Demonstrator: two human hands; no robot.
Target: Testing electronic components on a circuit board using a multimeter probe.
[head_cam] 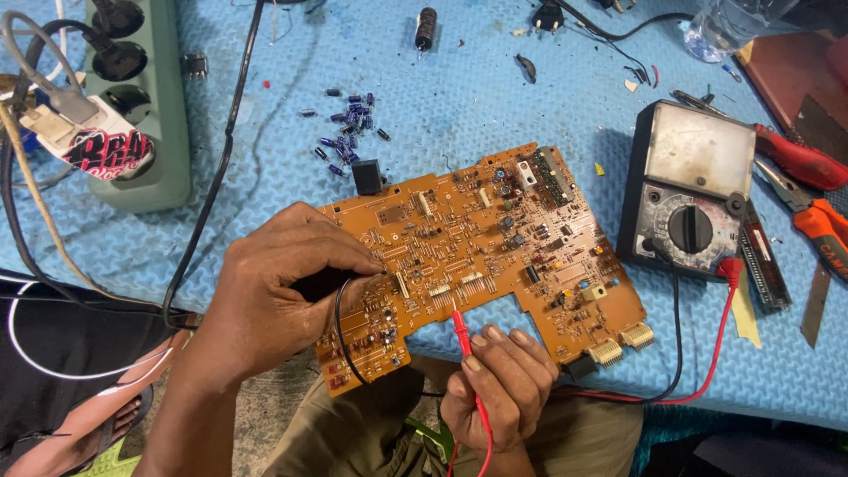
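An orange circuit board (495, 238) lies tilted on a blue foam mat (459, 97). My left hand (274, 300) rests on the board's left part and pinches a black test probe (322, 284), tip against the board; its black lead (343, 340) loops down. My right hand (499, 384) holds a red test probe (462, 329) like a pen, tip touching the board's lower edge near a row of pins. Both leads run to an analogue multimeter (685, 199) at the right.
A green power strip (146, 106) with plugs sits at the top left. Several small blue capacitors (349, 119) lie scattered behind the board. Red-handled pliers (808, 190) lie at the right edge. A clear glass (724, 26) stands at the top right.
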